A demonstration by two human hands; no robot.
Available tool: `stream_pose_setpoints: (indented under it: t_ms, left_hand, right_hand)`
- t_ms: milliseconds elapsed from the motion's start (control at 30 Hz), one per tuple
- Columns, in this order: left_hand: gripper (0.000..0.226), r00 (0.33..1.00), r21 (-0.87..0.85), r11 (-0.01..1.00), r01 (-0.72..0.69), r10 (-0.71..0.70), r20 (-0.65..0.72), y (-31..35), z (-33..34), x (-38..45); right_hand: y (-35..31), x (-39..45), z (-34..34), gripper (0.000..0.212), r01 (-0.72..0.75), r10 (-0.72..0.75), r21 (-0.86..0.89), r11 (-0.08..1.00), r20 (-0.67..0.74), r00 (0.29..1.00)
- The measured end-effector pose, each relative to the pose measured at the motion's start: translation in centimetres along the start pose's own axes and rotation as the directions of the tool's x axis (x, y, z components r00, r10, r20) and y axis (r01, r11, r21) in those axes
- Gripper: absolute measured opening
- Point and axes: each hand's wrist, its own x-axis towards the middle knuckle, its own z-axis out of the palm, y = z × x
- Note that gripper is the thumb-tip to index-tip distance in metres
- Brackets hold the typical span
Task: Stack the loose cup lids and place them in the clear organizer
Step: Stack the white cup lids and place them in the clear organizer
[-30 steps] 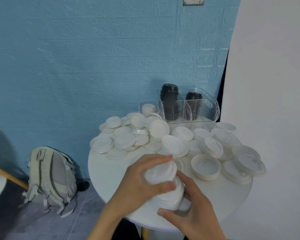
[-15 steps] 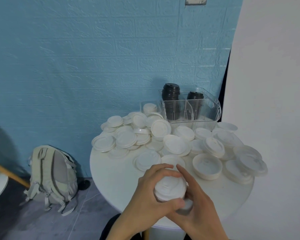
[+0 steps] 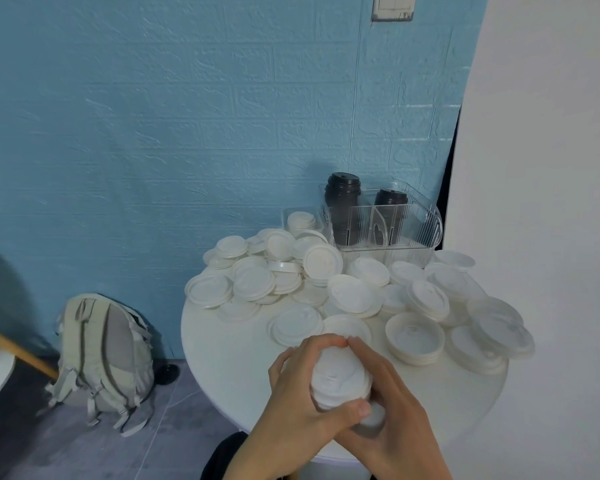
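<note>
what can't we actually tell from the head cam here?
- Lid stack: count and lower end hidden by left hand and right hand.
- Clear organizer: floor hidden by black lid stacks and glare.
- Round table: near edge hidden behind the forearms.

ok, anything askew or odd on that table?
Mostly the loose lids: scattered, overlapping, some upside down. One lid leans tilted by the clear organizer. The stack in both hands looks aligned.

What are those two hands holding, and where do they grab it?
A stack of white lids, gripped around its sides: left hand on the left, right hand on the right.
</note>
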Motion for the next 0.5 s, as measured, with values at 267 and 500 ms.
stream_pose_setpoints:
  t_ms: [267, 500]
  left_hand:
    - [0.07, 0.996, -0.091, 0.994, -0.068, 0.072, 0.045, 0.3, -2.9, 1.4]
    - [0.045, 0.989, 0.322, 0.946, 0.03, 0.019, -0.148, -1.5, -5.8, 7.0]
  right_hand:
    - [0.0, 0.1, -0.2, 0.097, -0.013, 0.013, 0.015, 1.0, 0.008, 1.0]
    - [-0.1, 0.1, -0.3, 0.099, -0.027, 0.027, -0.008, 1.0, 0.0, 1.0]
